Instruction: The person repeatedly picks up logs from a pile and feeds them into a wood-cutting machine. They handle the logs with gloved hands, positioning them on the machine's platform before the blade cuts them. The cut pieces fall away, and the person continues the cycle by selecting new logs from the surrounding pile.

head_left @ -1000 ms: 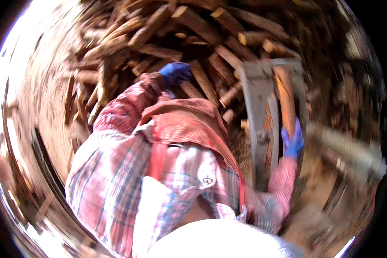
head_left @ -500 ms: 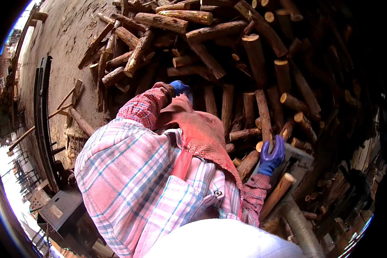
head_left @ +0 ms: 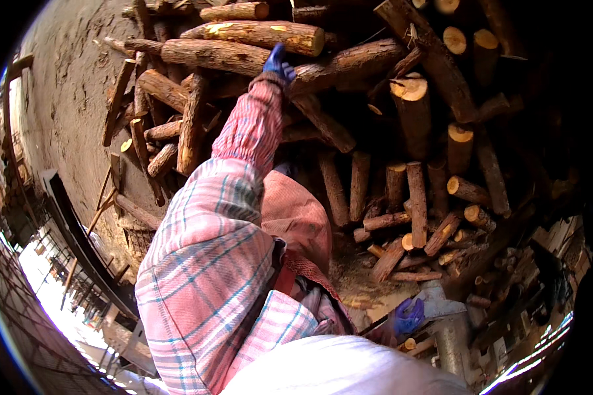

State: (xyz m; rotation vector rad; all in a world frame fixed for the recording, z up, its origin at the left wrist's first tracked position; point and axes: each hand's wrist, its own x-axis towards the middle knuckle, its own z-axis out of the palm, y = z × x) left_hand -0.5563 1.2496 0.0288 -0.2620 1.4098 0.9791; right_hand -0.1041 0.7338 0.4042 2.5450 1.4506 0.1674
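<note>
My left hand (head_left: 279,64), in a blue glove, reaches out to the pile at the cut end of a thick bark-covered log (head_left: 211,55). Its fingers look stretched and apart, against the log or just over it. Behind that lies another log with yellow bare patches (head_left: 263,34), and a third log (head_left: 349,66) meets the hand's right side. Low on the right, my right hand (head_left: 408,316) in a purple-blue glove is smeared by motion. It is beside a grey metal machine part (head_left: 441,304), above a short log end (head_left: 410,343).
Upright logs (head_left: 411,108) and shorter cut pieces (head_left: 417,204) crowd the right side. More logs (head_left: 191,125) lie crosswise at the left. Brown dirt ground (head_left: 72,99) spreads at far left, beside a dark metal beam (head_left: 79,230). Sawdust-coloured ground (head_left: 362,289) shows near the machine.
My left arm has stretched farther forward, from by the apron to the logs. The right hand has dropped back lower. The view has shifted, and a log by the machine no longer shows there.
</note>
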